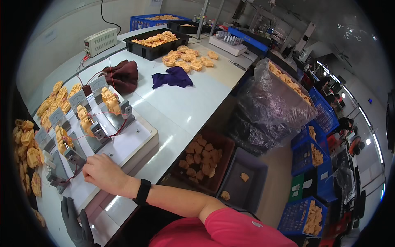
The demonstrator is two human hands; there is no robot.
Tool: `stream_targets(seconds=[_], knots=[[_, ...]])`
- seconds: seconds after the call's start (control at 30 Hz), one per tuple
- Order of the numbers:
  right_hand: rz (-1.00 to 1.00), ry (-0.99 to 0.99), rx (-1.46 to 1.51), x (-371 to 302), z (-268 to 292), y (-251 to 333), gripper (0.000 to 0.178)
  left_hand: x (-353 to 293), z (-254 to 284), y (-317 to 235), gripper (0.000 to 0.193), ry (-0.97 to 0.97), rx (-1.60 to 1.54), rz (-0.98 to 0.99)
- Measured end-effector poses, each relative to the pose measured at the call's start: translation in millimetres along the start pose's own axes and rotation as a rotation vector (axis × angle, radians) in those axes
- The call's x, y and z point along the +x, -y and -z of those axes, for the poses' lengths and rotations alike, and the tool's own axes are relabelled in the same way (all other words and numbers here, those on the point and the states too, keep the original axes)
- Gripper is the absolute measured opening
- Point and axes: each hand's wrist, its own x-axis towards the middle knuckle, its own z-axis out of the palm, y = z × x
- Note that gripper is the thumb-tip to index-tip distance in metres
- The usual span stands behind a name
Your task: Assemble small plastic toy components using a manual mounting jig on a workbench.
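Observation:
My right hand (103, 173), bare with a black wristband (142, 192), is above the front part of a white test board (133, 142), its fingers curled beside a grey metal stand (75, 157). What the fingertips press or hold, if anything, is hidden. My left hand (75, 222), in a dark grey glove, lies low at the board's near left corner, thumb and fingers apart and nothing in it. On the board, several grey stands with small dial meters (78, 99) hold upright yellow plastic parts (85, 120), joined by thin red wires.
Loose yellow parts (55, 101) lie in heaps left of the board. A dark red cloth (122, 77), a purple cloth (173, 77), a power supply (101, 42) and a filled black tray (156, 40) stand farther back. Bins (247, 181) and plastic-wrapped crates (267, 103) are at the right.

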Motion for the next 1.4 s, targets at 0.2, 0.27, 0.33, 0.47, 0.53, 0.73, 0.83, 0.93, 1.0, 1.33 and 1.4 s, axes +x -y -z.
stream_targets(seconds=[0.2,0.27,0.33,0.47,0.53,0.73,0.83,0.93,1.0,1.33,1.4], knots=[[0.020,0.025,0.041,-5,6,2,0.009,-9,-1,-8,0.048,-0.004,-0.017,0.047],[0.073,0.009,0.075,-1,-1,8,0.008,-17,8,-7,0.047,-0.032,-0.027,0.070],[0.133,0.016,0.070,2,2,1,0.008,-17,4,-13,0.051,-0.076,-0.029,0.047],[0.096,0.099,0.035,3,23,-1,0.008,-2,12,-43,0.051,-0.105,0.016,-0.003],[0.091,0.112,0.043,3,27,1,0.008,-2,12,-48,0.051,-0.103,0.024,0.034],[0.087,0.153,0.031,7,26,8,0.008,0,25,-56,0.052,-0.050,0.055,0.136],[0.076,0.162,0.025,8,25,10,0.007,0,26,-54,0.052,-0.052,0.043,0.129],[0.069,0.156,0.010,8,25,11,0.006,1,25,-53,0.052,-0.059,0.050,0.110],[0.066,0.152,0.010,8,26,11,0.006,2,25,-55,0.052,-0.050,0.007,0.127],[0.130,0.143,-0.039,5,26,8,0.005,2,25,-56,0.051,-0.050,0.006,0.128],[0.135,0.151,-0.040,5,26,9,0.005,1,25,-55,0.052,-0.052,0.015,0.127]])
